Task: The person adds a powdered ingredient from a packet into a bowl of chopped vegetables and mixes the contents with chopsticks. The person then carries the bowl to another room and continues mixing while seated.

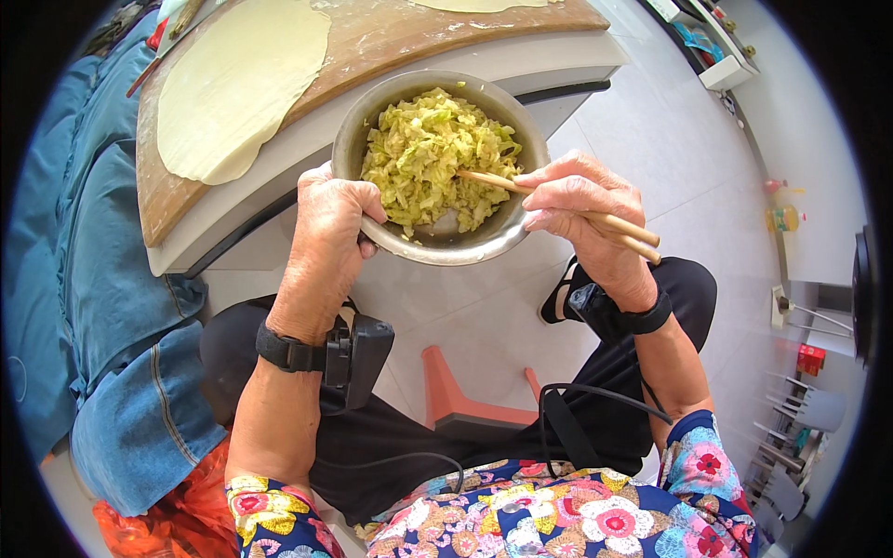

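My left hand [335, 209] grips the near left rim of a stainless steel bowl [481, 252], its thumb over the edge. Chopped pale green cabbage [439, 153] is heaped inside, and some bare metal shows at the bowl's near side. Between the fingers of my right hand [593, 209] is a pair of wooden chopsticks [621, 230]. Their tips are hidden in the cabbage. The bowl is held in front of the table's edge, above the floor.
A large sheet of rolled dough [241, 91] lies on a floured wooden board [391, 42] upon a white table [474, 63]. Part of another dough sheet [481, 3] shows at the top. A blue-covered sofa [104, 209] stands left, and a pink plastic stool [453, 390] is beneath me.
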